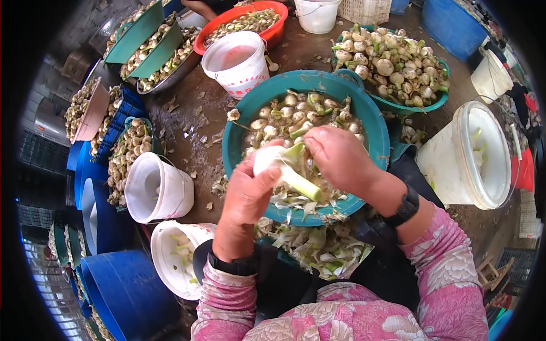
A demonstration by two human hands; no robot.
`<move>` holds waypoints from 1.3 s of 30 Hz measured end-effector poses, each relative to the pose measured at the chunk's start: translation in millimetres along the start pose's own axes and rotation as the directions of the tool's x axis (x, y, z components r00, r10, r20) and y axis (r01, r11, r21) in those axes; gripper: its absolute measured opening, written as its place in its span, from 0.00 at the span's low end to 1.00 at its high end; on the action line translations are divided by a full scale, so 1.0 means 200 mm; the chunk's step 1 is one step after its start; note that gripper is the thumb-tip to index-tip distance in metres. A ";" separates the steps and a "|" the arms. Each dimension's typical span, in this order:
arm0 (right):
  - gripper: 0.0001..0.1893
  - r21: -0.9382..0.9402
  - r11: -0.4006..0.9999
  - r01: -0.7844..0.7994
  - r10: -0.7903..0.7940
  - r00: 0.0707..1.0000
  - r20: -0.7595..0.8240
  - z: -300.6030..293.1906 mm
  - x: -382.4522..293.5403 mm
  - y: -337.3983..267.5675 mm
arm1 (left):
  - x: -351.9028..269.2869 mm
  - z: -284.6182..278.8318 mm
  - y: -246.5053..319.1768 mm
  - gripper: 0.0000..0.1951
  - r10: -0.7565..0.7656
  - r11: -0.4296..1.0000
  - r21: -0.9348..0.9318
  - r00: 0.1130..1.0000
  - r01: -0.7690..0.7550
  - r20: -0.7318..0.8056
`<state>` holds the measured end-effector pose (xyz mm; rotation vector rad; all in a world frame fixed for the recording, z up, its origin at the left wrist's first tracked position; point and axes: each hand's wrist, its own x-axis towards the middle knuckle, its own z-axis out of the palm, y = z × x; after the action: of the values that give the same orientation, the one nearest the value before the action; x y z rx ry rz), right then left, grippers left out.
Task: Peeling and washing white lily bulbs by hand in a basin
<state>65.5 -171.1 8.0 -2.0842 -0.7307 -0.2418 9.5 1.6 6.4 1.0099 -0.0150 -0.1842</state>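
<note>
My left hand (249,187) holds a peeled white garlic bulb (294,177) with a thick pale-green stem, above a green plastic tub (381,140). My right hand (341,160) pinches a loose strip of outer skin by the bulb, its fingers closed. In the tub, unpeeled garlic bulbs (298,116) float in murky water, with peelings along the near edge. Shed garlic skins (324,251) lie heaped below the tub, between my knees. A single bulb (233,114) on a thin stalk rests at the tub's left rim.
White buckets (181,187) (170,260) stand at left, and a larger white bucket (452,157) at right holds peeled stems. A green basin (445,100) heaped with garlic is behind right. Another white bucket (234,79) and a red basin (273,36) stand behind; a person's arm (199,7) shows there.
</note>
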 end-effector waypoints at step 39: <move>0.25 -0.152 0.988 0.037 0.000 0.972 0.236 0.08 0.03 -0.08 | -0.03 -0.05 -0.07 0.19 -0.065 0.998 -0.039 0.934 0.055 -0.350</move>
<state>59.0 -149.3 12.8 -2.2812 -0.8983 -0.0627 2.8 2.6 -10.1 1.0035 0.3451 -0.0569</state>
